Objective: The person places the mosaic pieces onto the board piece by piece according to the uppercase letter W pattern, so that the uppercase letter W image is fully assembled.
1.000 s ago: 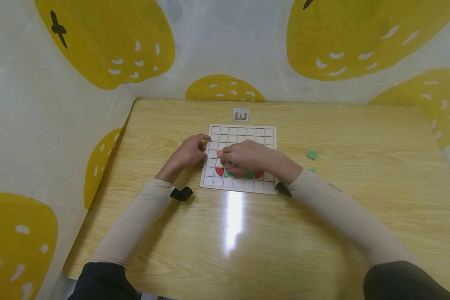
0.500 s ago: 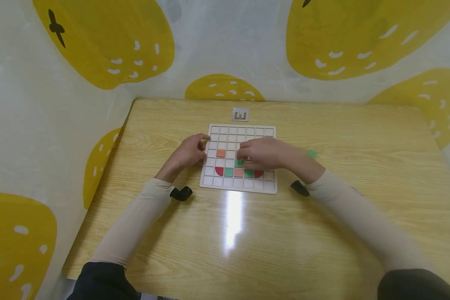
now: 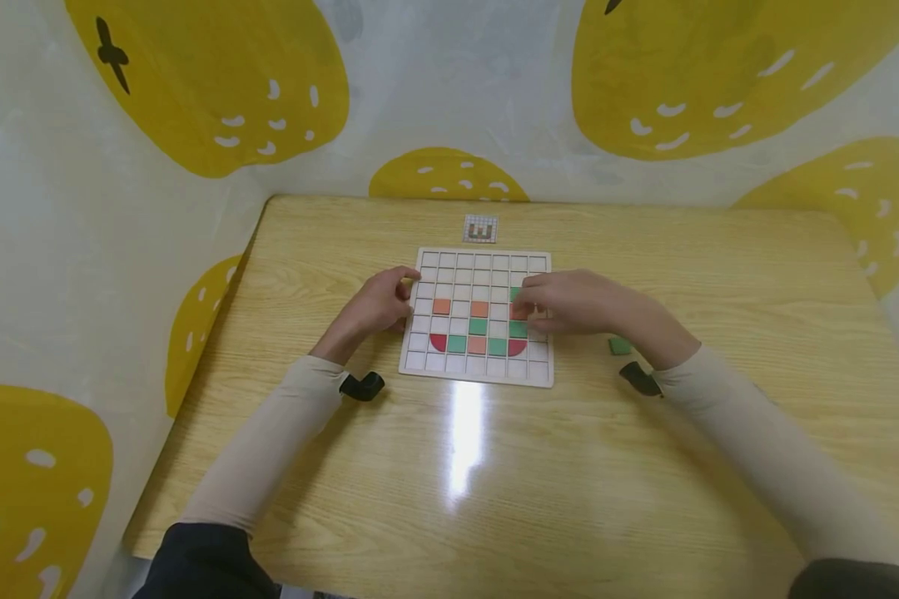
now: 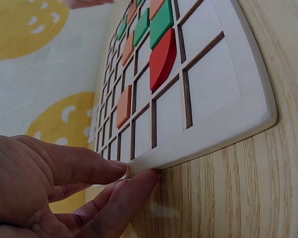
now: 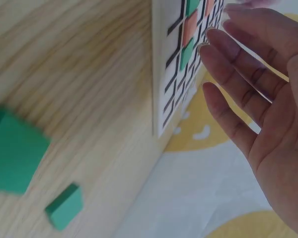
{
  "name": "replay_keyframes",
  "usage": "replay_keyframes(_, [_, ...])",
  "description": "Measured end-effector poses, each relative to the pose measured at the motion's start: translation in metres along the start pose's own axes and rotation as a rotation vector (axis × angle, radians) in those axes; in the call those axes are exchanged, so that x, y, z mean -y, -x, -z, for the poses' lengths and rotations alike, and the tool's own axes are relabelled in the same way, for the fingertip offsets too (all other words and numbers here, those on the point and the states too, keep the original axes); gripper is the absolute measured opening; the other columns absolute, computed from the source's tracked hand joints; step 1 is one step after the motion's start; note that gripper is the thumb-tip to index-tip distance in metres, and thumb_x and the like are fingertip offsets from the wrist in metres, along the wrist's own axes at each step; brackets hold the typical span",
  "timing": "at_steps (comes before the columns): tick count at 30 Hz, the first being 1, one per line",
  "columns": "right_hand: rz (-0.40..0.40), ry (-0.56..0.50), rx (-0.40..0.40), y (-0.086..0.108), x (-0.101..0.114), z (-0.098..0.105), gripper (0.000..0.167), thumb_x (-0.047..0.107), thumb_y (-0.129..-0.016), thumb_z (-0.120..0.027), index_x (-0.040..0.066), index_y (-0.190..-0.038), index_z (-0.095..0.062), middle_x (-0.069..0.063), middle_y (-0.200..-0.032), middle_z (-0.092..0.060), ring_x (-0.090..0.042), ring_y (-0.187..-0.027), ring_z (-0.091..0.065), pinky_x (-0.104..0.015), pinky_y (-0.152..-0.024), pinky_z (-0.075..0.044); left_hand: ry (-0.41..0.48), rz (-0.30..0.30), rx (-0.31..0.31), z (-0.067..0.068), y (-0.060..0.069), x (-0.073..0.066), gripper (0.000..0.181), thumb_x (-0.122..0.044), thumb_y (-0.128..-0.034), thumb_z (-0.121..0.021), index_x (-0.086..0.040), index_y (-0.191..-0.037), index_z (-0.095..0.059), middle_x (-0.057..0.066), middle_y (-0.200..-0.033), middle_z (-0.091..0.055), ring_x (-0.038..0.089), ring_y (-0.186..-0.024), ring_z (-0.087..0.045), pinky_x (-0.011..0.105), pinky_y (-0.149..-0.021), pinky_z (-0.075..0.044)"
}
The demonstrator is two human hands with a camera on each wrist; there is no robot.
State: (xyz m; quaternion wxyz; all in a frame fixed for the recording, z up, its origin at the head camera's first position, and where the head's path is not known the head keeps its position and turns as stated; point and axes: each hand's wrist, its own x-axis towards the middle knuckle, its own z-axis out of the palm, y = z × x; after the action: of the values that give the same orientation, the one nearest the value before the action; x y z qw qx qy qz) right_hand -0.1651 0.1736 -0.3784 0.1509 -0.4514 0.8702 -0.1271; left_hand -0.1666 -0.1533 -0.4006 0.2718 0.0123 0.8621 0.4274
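Note:
A white grid board [image 3: 435, 362] lies on the table with orange, green and red tiles in some of its cells. My left hand [image 3: 379, 301] pinches the board's left edge between thumb and fingers, close up in the left wrist view. Over the right side of the board is my right hand [image 3: 578, 301], its fingers loosely bent and holding nothing in the right wrist view. Near its fingertips are an orange tile [image 5: 190, 27] and a green tile [image 5: 186, 53]. A red rounded tile [image 4: 162, 60] sits in a cell at the board's lower left.
Behind the board lies a small patterned card [image 3: 480, 229]. Two loose green tiles, a nearer one [image 5: 17, 152] and a smaller-looking one [image 5: 65, 206], lie on the table [image 3: 330, 482] right of the board. A cloth with yellow fruit shapes [image 3: 449, 175] hangs around the table.
My right hand has moved rightward across the board, uncovering orange and green tiles in the middle columns. The left hand stays at the board's left edge.

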Motion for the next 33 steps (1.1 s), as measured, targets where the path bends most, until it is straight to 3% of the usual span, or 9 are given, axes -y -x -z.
replay_keyframes(7, [-0.090,0.024,-0.013,0.022,-0.011,0.004,0.024,0.013,-0.091,-0.072,0.015,-0.115,-0.071,0.001,-0.106,-0.067,-0.017,-0.094,-0.062,-0.040,-0.084,-0.058,0.011,0.002,0.005,0.000,0.002,-0.001,0.063,0.010,-0.0934,-0.057,-0.010,-0.151,-0.043,0.018,-0.115,-0.050,0.029,-0.094,-0.055,0.034,-0.071,-0.063])
replay_keyframes(22, [-0.157,0.046,-0.084,0.065,-0.035,0.004,0.023,0.007,-0.084,-0.079,0.009,-0.106,-0.073,-0.004,-0.103,-0.068,-0.024,-0.094,-0.067,-0.046,-0.080,-0.058,0.007,-0.002,-0.003,-0.001,0.000,0.001,0.063,0.011,-0.0934,-0.058,-0.009,-0.151,-0.044,0.018,-0.115,-0.050,0.029,-0.094,-0.056,0.033,-0.070,-0.063])
replay_keyframes(33, [-0.234,0.044,-0.062,0.090,-0.048,0.006,0.026,0.007,-0.083,-0.080,0.012,-0.108,-0.074,-0.003,-0.106,-0.065,-0.026,-0.096,-0.066,-0.048,-0.076,-0.059,0.000,-0.001,-0.007,0.000,0.000,0.000,0.063,0.010,-0.0930,-0.059,-0.009,-0.151,-0.044,0.017,-0.114,-0.050,0.029,-0.093,-0.055,0.033,-0.069,-0.063])
